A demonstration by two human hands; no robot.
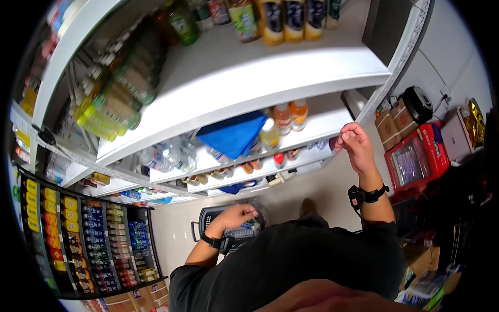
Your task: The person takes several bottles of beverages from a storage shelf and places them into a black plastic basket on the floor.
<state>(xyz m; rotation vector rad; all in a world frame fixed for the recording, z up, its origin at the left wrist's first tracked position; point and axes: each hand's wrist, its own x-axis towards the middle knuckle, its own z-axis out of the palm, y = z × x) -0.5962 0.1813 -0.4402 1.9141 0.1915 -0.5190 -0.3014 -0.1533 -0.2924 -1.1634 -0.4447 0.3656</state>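
Fingers (248, 211) of the left hand (236, 216) curled down into the dark basket (208, 214), which sat under them, its long side running left to right. Right hand (355, 145) fingers pinched the white shelf (312, 127) edge.

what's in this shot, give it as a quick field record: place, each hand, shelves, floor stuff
place: shop aisle with white shelves
left hand: down in a dark shopping basket on the floor, grip unclear
right hand: raised, fingers on the front edge of a shelf
blue cloth: lying on the middle shelf among bottles
orange bottles: upright beside it
left side: drinks cooler
right side: red box, cartons
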